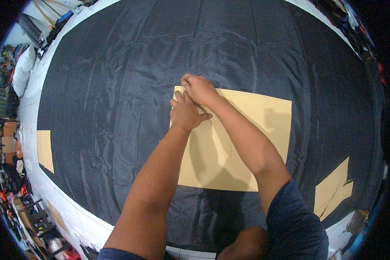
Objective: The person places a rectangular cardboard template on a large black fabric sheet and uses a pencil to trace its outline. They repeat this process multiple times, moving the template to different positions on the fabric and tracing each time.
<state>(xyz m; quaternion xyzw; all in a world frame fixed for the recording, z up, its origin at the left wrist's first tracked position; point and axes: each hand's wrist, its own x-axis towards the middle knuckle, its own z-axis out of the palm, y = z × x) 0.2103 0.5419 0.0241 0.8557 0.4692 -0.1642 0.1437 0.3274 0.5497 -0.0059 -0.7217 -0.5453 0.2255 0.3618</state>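
Black cloth (117,65), hands (186,114) (201,91) at tan sheet (251,125), boxes (8,145) leftward

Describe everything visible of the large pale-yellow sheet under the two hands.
The large pale-yellow rectangular sheet, apparently paper or thin card, lies roughly flat on the black, slightly shiny fabric. Small faint marks show near its middle, and shadows fall across it. The left hand rests on it near its far-left corner, fingers spread; the right hand is at its far edge, its exact contact unclear. The right forearm hides its near-right corner.
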